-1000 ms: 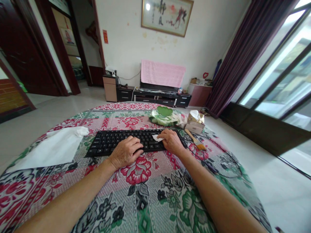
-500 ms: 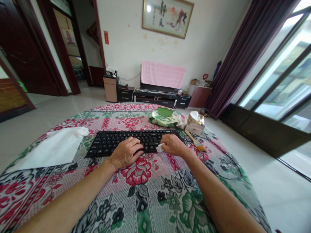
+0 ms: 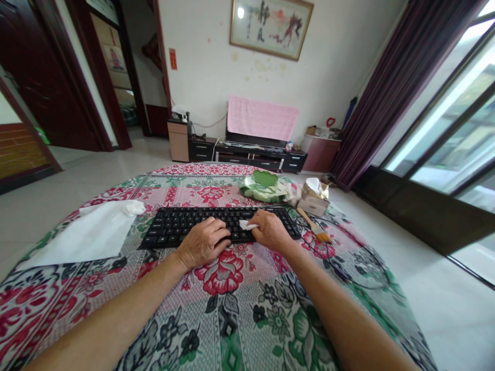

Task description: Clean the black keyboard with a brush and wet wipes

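Note:
A black keyboard point(image 3: 174, 226) lies across the patterned tablecloth in front of me. My left hand point(image 3: 204, 241) is on its front edge, fingers together over the lower keys and thumb along the near side, holding it. In my right hand point(image 3: 269, 230), closed in a pinch, is a small folded white tissue point(image 3: 246, 225); its end sticks out to the left over the keys. The right hand rests on the right part of the keyboard and hides the keys beneath it.
A white cloth point(image 3: 88, 232) is spread at the left. Behind the keyboard are a green-and-white wipes pack point(image 3: 263, 188) and a tissue box point(image 3: 314, 198). A wooden-handled brush point(image 3: 315, 226) lies at the right beside a black cable point(image 3: 367, 283). The round table's edge point(image 3: 410, 319) curves along the right.
My right hand has shifted a little left over the keyboard, and the tissue now points further left across the keys. The left hand stays on the keyboard. The whole view has shifted slightly.

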A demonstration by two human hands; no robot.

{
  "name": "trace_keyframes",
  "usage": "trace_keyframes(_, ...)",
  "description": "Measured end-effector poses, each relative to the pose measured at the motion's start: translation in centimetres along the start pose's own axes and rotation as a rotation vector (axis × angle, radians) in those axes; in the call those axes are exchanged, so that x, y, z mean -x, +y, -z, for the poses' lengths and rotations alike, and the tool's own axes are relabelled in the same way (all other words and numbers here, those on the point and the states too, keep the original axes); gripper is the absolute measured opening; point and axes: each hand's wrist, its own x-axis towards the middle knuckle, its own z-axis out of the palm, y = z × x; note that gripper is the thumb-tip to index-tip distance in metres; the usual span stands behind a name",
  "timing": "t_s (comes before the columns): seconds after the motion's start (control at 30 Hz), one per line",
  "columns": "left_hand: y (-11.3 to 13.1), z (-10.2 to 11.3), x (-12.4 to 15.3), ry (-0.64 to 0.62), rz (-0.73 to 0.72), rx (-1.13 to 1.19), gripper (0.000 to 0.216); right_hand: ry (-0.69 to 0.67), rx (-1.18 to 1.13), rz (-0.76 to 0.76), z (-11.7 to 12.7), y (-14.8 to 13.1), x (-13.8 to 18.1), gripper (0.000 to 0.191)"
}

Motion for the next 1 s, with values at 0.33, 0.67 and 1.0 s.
trace_keyframes(0.33, 0.0, 0.0, 0.2, 0.064, 0.073, -0.065, 0.023, 0.005, -0.072, 0.087, -0.6, -0.7, -0.1, 0.029)
trace_keyframes(0.67, -0.2, -0.1, 0.6, 0.104, 0.286, -0.259, 0.054, 0.011, -0.111, 0.049, 0.5, -0.2, -0.1, 0.018)
trace_keyframes(1.0, -0.2, 0.0, 0.6, 0.073, 0.29, -0.253, 0.055, 0.021, -0.061, 0.166, -1.3, -1.5, -0.4, 0.027)
